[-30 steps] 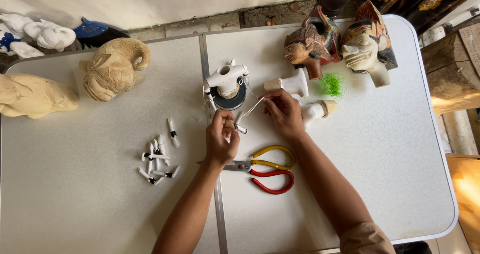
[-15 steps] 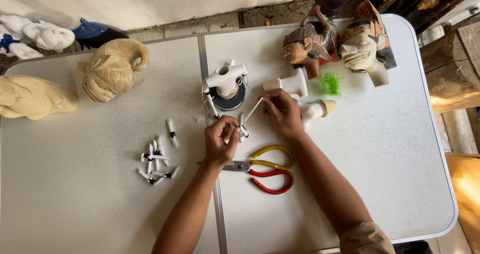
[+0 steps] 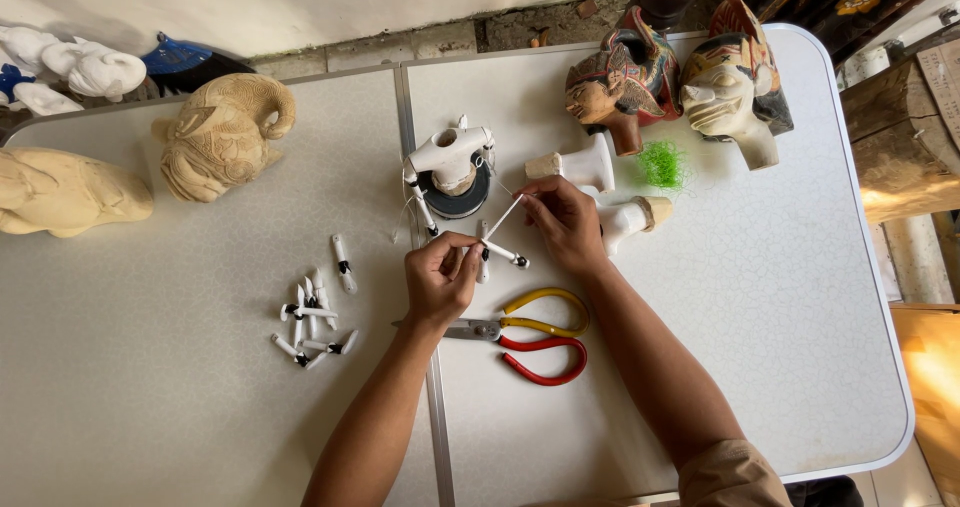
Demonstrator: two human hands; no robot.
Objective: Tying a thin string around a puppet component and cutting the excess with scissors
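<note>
Little had moved since the earlier frames: both hands stayed at centre frame over the surface [image 3: 700,367], w/ the left hand [image 3: 440,282] shifted only slightly.

The left hand's fingers pinched a small white jointed piece [image 3: 497,251] w/ black ends, held just above the surface near the middle seam. The right hand [image 3: 565,222], just right of it, had its fingers pressed together on a thin white stick [image 3: 505,215] that slanted down-left toward the piece; whether stick & piece touched couldn't be told.

Just above the hands stood a white carved figure part [image 3: 450,157] on a black roll [image 3: 466,195]. To its right lay a white carved neck piece [image 3: 585,165] w/ a wooden end, & another white piece [image 3: 630,217] partly behind the right hand. A tuft of green fibre [image 3: 662,164] sat beside them.

Below the hands lay pliers w/ a yellow & a red handle [image 3: 535,342], touching the surface.

Left of centre was a loose pile of small white pieces [image 3: 315,317] like the held one.

Upper right: two painted wooden puppet heads [image 3: 680,77]. Upper left: an unpainted carved wooden head [image 3: 220,137], a pale carved figure [image 3: 65,192] at the left edge, & white figures [image 3: 85,67] in the corner.
</note>
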